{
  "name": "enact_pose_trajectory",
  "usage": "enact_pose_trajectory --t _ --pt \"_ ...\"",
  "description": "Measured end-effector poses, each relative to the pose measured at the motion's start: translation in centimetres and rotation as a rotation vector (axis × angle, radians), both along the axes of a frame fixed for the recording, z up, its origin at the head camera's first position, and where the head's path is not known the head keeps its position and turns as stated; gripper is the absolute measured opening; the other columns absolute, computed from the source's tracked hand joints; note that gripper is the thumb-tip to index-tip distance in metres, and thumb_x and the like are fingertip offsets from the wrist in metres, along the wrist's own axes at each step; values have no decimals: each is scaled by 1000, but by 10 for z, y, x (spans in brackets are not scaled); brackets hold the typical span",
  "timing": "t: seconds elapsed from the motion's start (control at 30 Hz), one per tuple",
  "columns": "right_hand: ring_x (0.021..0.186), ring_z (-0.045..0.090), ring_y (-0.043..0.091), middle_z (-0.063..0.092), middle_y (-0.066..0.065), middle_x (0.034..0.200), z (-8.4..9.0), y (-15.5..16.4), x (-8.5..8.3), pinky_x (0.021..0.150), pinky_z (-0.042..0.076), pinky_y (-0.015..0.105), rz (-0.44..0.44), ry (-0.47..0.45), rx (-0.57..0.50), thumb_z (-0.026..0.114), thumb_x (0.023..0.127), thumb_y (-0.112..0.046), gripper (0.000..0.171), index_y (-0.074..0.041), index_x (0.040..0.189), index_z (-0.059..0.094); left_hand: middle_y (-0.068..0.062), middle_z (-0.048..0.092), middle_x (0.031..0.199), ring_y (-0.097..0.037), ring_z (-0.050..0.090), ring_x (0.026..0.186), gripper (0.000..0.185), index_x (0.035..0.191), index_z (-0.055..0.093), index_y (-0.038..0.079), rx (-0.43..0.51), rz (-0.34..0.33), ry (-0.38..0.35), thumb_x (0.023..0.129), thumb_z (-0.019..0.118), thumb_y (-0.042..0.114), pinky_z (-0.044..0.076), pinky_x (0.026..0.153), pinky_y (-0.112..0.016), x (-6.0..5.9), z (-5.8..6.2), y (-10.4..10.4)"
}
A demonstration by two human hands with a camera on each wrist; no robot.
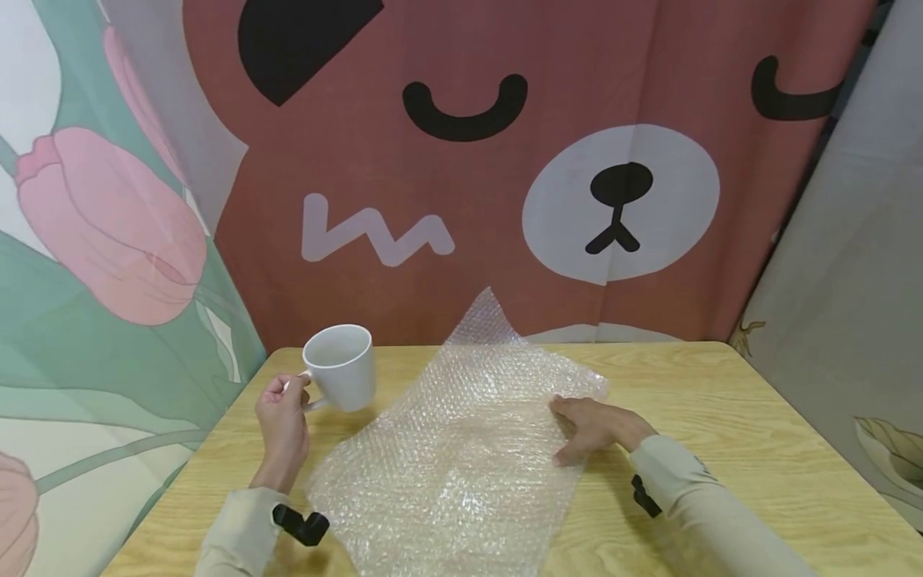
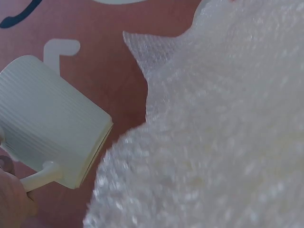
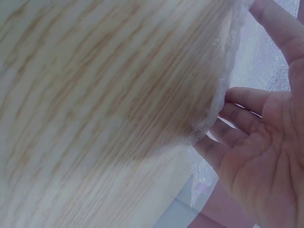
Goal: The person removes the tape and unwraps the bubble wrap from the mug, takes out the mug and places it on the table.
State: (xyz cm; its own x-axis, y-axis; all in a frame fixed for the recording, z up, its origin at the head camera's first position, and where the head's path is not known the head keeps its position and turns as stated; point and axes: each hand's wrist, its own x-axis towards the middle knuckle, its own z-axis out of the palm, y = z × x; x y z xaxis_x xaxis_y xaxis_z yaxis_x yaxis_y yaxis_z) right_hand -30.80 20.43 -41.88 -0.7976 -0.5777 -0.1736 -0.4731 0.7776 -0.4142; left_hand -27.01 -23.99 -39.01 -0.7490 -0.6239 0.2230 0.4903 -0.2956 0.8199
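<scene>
A white ribbed mug (image 1: 340, 367) stands at the table's back left, empty as far as I can see. My left hand (image 1: 280, 417) grips its handle (image 2: 42, 175); the mug (image 2: 47, 121) fills the left of the left wrist view. A sheet of clear bubble wrap (image 1: 461, 449) lies spread over the middle of the table, its far corner curling up. My right hand (image 1: 590, 425) rests flat on the sheet's right edge with fingers relaxed. In the right wrist view the fingers (image 3: 247, 99) touch the edge of the bubble wrap (image 3: 223, 95).
The light wooden table (image 1: 757, 449) has bare surface to the right. A red bear-face curtain (image 1: 548, 160) hangs close behind it, a tulip-print cloth (image 1: 94, 240) at the left and a grey cloth (image 1: 858, 264) at the right.
</scene>
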Motion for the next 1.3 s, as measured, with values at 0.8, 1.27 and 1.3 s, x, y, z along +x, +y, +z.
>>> enact_pose_trajectory --t 0.8,1.27,1.3 --pt "140 22 40 24 25 153 -4 2 -2 112 20 52 -20 -33 18 79 76 -45 102 9 147 28 5 43 50 -9 41 50 31 59 55 7 18 71 -56 84 54 -12 36 50 -17 -11 -32 -24" --pt "143 12 39 12 27 156 -1 1 1 113 17 50 57 -53 90 68 85 -52 103 11 149 17 4 46 53 -9 44 56 27 61 56 6 -37 77 -117 84 57 -8 37 56 -17 -12 -43 -27" --pt "143 12 39 11 27 156 -1 1 2 114 17 50 58 -57 94 67 85 -52 103 11 149 16 4 46 53 -9 44 56 27 61 56 7 -37 71 -127 84 57 -8 37 56 -17 -11 -44 -27"
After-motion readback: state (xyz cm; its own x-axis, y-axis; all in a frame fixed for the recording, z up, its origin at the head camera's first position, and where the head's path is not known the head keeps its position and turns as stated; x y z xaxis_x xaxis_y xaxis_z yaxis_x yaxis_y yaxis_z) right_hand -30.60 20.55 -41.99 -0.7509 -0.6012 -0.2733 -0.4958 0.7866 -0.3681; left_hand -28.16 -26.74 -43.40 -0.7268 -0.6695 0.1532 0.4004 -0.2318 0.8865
